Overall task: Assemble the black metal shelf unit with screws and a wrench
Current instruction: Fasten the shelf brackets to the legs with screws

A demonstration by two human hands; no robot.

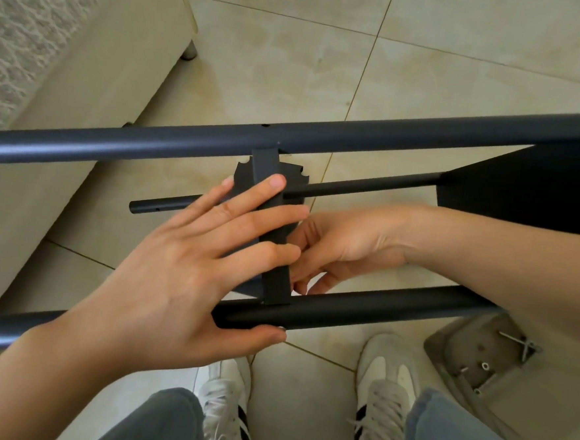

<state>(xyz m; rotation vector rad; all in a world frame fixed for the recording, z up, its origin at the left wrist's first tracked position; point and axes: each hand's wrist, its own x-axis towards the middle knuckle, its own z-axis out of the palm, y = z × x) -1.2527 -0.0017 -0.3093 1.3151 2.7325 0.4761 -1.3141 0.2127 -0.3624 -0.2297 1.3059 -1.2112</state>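
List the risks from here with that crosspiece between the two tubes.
1. The left hand only presses the crosspiece with flat fingers. No screw shows at the joint, so it may slip off the near tube.
2. The right hand has its fingers curled in the gap between crosspiece and near tube, where they could get pinched.
3. The screws lie in a tray beside the right shoe, where they are easily kicked.

The left hand (174,280) reaches in from the lower left, palm down, its fingers (247,217) straight and slightly spread, thumb (256,336) stretched out apart from them, nearer the body. The right forearm (485,254) comes in from the right edge, and the right hand (341,247) is turned palm towards the left hand with its fingers curled inward. Whether they pinch anything is hidden.
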